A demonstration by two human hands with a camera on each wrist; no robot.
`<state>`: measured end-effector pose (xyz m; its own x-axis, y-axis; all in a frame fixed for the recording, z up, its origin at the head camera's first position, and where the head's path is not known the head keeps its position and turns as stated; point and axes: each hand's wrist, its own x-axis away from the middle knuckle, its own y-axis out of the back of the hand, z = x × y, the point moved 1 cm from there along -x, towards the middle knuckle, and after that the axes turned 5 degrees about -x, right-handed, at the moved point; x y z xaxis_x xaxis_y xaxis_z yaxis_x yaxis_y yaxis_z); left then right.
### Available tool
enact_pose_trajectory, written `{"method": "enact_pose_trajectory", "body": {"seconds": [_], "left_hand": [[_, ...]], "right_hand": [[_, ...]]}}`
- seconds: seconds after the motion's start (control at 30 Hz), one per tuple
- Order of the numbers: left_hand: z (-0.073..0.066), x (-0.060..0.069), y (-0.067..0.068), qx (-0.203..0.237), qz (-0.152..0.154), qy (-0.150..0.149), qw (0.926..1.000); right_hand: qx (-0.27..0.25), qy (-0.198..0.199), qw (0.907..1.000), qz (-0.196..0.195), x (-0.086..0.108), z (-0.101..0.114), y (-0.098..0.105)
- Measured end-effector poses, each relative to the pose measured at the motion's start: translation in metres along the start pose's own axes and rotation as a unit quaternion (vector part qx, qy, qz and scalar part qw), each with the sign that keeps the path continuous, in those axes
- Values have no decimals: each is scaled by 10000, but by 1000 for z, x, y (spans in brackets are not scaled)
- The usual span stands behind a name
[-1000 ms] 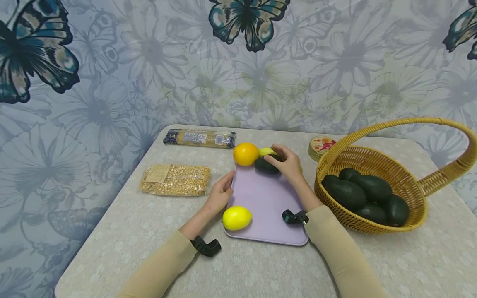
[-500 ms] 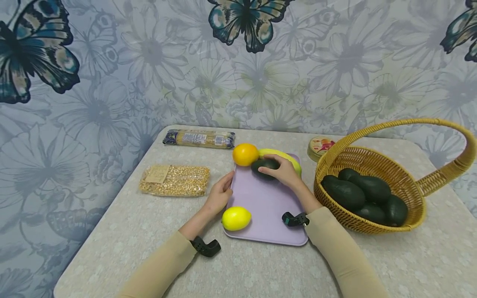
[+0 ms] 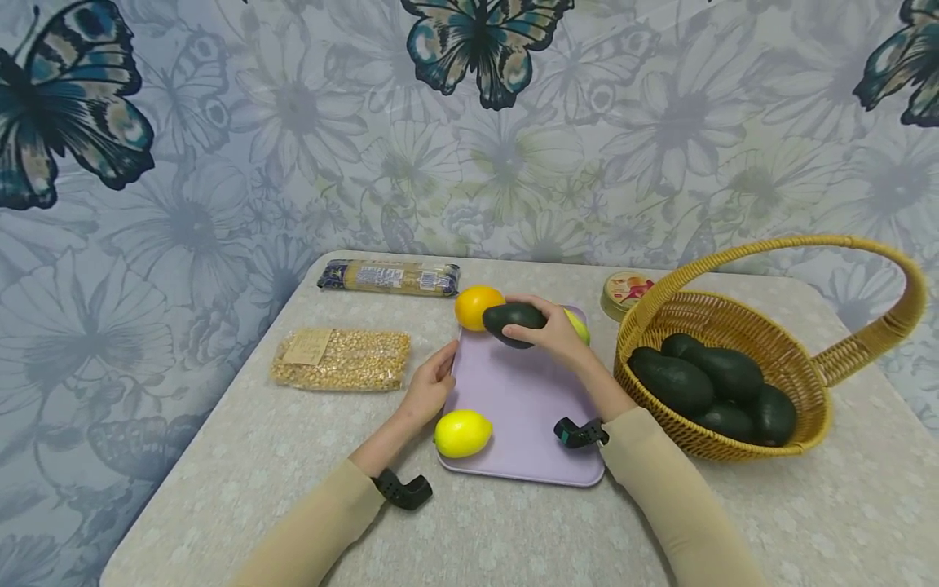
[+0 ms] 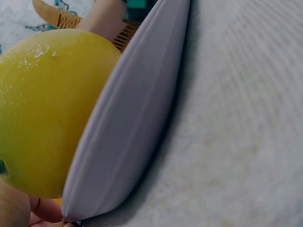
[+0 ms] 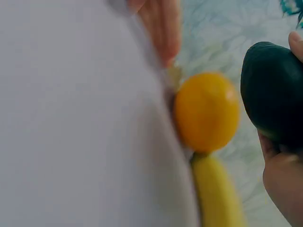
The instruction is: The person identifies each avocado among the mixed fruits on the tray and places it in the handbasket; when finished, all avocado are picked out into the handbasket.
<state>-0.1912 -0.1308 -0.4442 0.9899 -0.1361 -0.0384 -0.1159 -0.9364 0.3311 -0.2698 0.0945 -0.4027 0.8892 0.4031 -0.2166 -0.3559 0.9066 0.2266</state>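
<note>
In the head view my right hand [image 3: 553,330] grips a dark green avocado [image 3: 506,322] above the far end of a lilac tray [image 3: 513,391]. In the right wrist view the avocado [image 5: 272,90] is held between thumb and fingers, away from the tray surface. My left hand [image 3: 431,383] holds the tray's left rim, its thumb at the edge and its fingers along the outside. An orange [image 3: 478,307] sits at the far left corner, beside a banana [image 3: 577,324] mostly hidden by my right hand. On the near left corner lies a lemon [image 3: 463,434].
At the right stands a wicker basket [image 3: 822,408] with a tall handle and several avocados [image 3: 671,381] inside. Behind it is a round tin [image 3: 623,293]. A bag of corn kernels [image 3: 359,359] and a pasta packet [image 3: 389,277] lie left of the tray.
My right hand has closed round the avocado and moved it slightly left, lifting it; it covered more of the banana again by now. My left hand stays at the tray rim.
</note>
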Motion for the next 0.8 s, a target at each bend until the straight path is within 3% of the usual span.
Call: {"method": "enact_pose_trajectory", "body": {"seconds": [0.2, 0.33, 0.47, 0.6, 0.67, 0.8], "left_hand": [[-26, 12, 4, -85, 66, -45, 9999], [-37, 17, 4, -137, 70, -48, 9999], [-28, 11, 3, -126, 101, -37, 9999], [-6, 1, 0, -61, 68, -27, 10000], [0, -1, 0, -62, 13, -12, 10000], [3, 0, 0, -87, -68, -11, 9999]], "right_hand": [[-525, 639, 9955, 460, 11, 62, -3], [-913, 1471, 9809, 891, 27, 104, 7], [-872, 2151, 9647, 1243, 52, 140, 34], [-772, 2566, 9535, 1383, 81, 154, 68], [-705, 2595, 9535, 1361, 95, 152, 87], [-273, 2090, 9738, 853, 127, 138, 125]]}}
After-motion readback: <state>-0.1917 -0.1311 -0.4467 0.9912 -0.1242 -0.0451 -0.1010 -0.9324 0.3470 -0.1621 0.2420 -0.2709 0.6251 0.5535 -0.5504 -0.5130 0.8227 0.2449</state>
